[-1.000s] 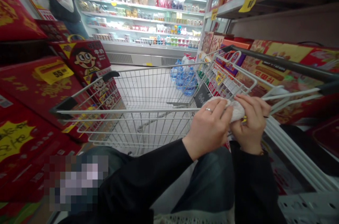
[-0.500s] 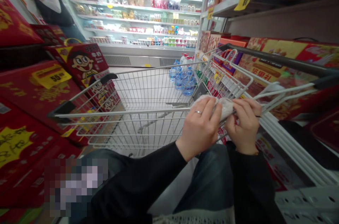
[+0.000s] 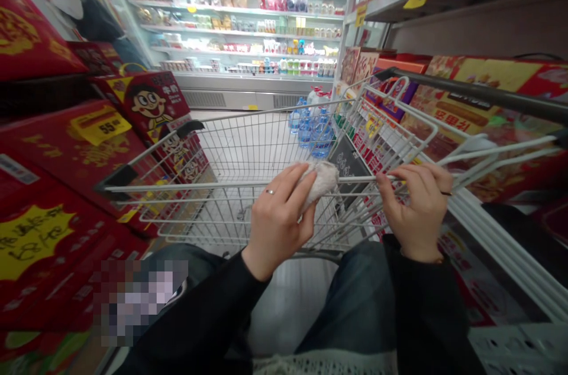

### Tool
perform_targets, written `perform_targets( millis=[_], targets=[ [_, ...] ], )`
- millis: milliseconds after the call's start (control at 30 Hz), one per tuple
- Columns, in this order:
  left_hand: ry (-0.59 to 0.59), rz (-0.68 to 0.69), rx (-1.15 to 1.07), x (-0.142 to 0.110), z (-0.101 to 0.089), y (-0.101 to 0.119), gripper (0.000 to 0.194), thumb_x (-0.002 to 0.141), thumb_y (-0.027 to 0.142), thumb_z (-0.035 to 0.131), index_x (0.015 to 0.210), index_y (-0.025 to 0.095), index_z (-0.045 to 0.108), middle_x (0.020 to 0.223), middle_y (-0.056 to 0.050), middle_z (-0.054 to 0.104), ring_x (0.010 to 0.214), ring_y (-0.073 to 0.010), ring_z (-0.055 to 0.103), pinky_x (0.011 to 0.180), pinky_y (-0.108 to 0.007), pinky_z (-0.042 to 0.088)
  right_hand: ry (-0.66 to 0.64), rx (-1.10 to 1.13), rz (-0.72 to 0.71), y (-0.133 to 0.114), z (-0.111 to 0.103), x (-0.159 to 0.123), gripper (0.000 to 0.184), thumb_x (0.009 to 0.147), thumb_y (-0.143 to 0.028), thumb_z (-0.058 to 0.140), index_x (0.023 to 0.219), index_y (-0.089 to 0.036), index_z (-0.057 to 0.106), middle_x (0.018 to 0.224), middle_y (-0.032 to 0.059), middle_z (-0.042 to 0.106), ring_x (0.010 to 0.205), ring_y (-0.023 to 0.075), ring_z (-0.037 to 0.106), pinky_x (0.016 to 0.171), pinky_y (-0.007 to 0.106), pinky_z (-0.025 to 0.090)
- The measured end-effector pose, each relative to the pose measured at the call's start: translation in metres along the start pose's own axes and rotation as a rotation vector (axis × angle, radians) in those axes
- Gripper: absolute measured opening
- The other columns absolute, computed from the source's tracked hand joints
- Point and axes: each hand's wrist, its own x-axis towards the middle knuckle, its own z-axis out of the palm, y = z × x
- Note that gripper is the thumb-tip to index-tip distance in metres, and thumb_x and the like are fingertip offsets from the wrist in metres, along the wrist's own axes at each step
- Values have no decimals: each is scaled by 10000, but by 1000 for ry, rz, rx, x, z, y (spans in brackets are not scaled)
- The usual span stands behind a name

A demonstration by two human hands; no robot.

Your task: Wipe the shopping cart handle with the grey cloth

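The left hand [image 3: 278, 222] pinched a crumpled white cloth [image 3: 318, 181] between fingers and thumb, its long axis slanting far and right from the palm, nearer that hand than the right hand [image 3: 419, 211], curled over the shopping cart's near rail [image 3: 199, 184]

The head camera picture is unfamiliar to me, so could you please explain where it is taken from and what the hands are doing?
This picture comes from a camera worn on a person's head, looking forward and down, so you see roughly what they see. No machine is involved. The left hand, wearing a ring, holds a crumpled white cloth or tissue. The right hand curls around the top rail of a wire shopping cart. Red gift boxes stand to the left, and a refrigerated display case lies ahead.
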Motion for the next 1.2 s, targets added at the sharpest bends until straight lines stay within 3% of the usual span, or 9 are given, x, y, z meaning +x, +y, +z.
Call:
perform_targets(
  millis=[100, 233, 300, 433, 600, 700, 867, 967, 1200],
  targets=[
    [15, -7, 13, 8, 14, 15, 418, 890, 150, 622, 1308, 140, 628, 1363, -140, 672, 1315, -290, 613, 1113, -496, 551, 69, -52, 37, -3, 9, -2, 160, 881, -322, 750, 883, -214, 632, 911, 56, 701, 1007, 248, 606, 989, 441, 478],
    [-4, 84, -65, 23, 42, 42, 393, 922, 180, 588, 1303, 91, 628, 1390, -161, 648, 1357, -290, 571, 1166, -482, 509, 57, -45, 35, -1, 10, -3, 99, 896, -286, 711, 900, -219, 638, 925, 59, 704, 1007, 247, 618, 993, 451, 473],
    [-21, 104, -83, 25, 45, 47, 402, 932, 174, 571, 1320, 80, 619, 1409, -163, 635, 1372, -282, 558, 1183, -470, 494, 46, -40, 23, 1, 7, -3, 69, 900, -267, 695, 913, -222, 645, 936, 61, 709, 1023, 248, 620, 997, 451, 474],
    [-40, 87, -83, 10, 23, 28, 433, 916, 120, 559, 1347, 122, 606, 1461, -143, 607, 1407, -272, 539, 1181, -480, 500, 52, -53, -9, 4, 5, -3, 95, 895, -276, 712, 912, -230, 632, 917, 52, 708, 1005, 241, 620, 992, 434, 476],
    [50, -56, 3, -15, -9, -10, 509, 867, 90, 616, 1365, 196, 600, 1412, -114, 647, 1363, -274, 588, 1129, -499, 544, 91, -80, -8, 0, 11, -3, 108, 885, -261, 715, 895, -228, 613, 888, 57, 703, 997, 253, 628, 991, 442, 484],
    [87, -93, 36, -14, -4, -7, 484, 859, 94, 621, 1337, 173, 617, 1391, -125, 660, 1353, -288, 595, 1129, -509, 540, 111, -86, 1, -2, 14, -3, 109, 876, -254, 712, 879, -228, 605, 874, 56, 697, 978, 255, 630, 974, 445, 485],
    [36, -4, -41, 5, 22, 24, 423, 886, 136, 586, 1307, 122, 630, 1389, -156, 657, 1358, -303, 584, 1135, -527, 533, 103, -81, 24, -1, 11, -4, 74, 876, -262, 682, 878, -232, 614, 851, 59, 685, 974, 269, 630, 974, 467, 469],
    [-3, 16, -83, 7, 20, 24, 425, 897, 140, 583, 1319, 112, 624, 1413, -152, 644, 1374, -283, 571, 1162, -495, 516, 86, -75, 30, 0, 10, -4, 73, 872, -267, 675, 855, -230, 614, 835, 64, 677, 969, 283, 636, 973, 479, 464],
    [80, -122, 9, -28, -30, -38, 483, 869, 114, 649, 1341, 209, 618, 1394, -100, 666, 1326, -258, 621, 1124, -480, 551, 75, -157, 53, 6, 14, -8, 109, 887, -322, 636, 845, -224, 612, 813, 51, 649, 943, 260, 642, 982, 472, 466]
  ],
)
